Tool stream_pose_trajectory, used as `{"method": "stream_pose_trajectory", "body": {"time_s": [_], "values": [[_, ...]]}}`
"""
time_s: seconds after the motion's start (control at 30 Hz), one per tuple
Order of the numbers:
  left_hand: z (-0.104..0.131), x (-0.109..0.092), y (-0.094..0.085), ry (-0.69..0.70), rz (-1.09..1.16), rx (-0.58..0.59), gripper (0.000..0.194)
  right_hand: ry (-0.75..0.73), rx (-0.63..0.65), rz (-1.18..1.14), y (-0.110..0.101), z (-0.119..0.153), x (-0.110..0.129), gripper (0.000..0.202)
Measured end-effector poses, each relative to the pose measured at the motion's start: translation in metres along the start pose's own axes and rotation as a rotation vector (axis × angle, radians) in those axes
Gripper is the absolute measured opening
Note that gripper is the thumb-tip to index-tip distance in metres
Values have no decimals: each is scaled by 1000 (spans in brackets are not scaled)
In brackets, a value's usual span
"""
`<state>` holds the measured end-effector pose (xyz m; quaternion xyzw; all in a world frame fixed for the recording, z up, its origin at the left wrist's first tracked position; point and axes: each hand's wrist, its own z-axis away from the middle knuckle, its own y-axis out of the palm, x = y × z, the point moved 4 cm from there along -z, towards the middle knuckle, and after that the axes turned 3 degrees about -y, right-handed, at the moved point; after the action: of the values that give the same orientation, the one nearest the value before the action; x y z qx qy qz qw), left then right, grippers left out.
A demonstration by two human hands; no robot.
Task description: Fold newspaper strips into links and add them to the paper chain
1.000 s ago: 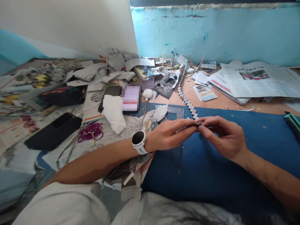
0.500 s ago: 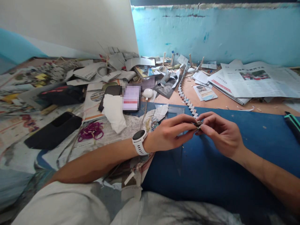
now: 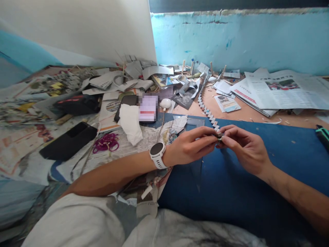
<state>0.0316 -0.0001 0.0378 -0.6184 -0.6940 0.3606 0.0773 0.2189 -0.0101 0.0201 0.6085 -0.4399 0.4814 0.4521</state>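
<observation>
With both grips pinched on a small piece (image 3: 220, 135), left hand (image 3: 191, 145) and right hand (image 3: 252, 152) meet at the near end of the zigzag chain (image 3: 206, 110), which crosses the blue mat's (image 3: 231, 195) far edge onto the scrap-strewn surface (image 3: 212, 103), the mat spreading nearer the person, giving elbow room.

Your blue mat (image 3: 244, 192), plain and dark: the landmark. Above it, your braided chain (image 3: 210, 117), a zigzag of white and grey with brown and light blue flecks. Left of it, your watch (image 3: 157, 154), white strap, black face; purple cord (image 3: 106, 142), tangled; white tissue (image 3: 130, 124). At its right edge, a cutter (image 3: 323, 136), black and green. Beyond it, newspaper (image 3: 285, 89), greyish white, black print; wall (image 3: 231, 41), light blue.
</observation>
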Motion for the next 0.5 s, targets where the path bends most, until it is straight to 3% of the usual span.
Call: {"method": "stream_pose_trajectory", "body": {"time_s": [0.5], "values": [[-11, 10, 2, -282, 262, -49, 11, 261, -32, -174, -8, -6, -14, 19]]}}
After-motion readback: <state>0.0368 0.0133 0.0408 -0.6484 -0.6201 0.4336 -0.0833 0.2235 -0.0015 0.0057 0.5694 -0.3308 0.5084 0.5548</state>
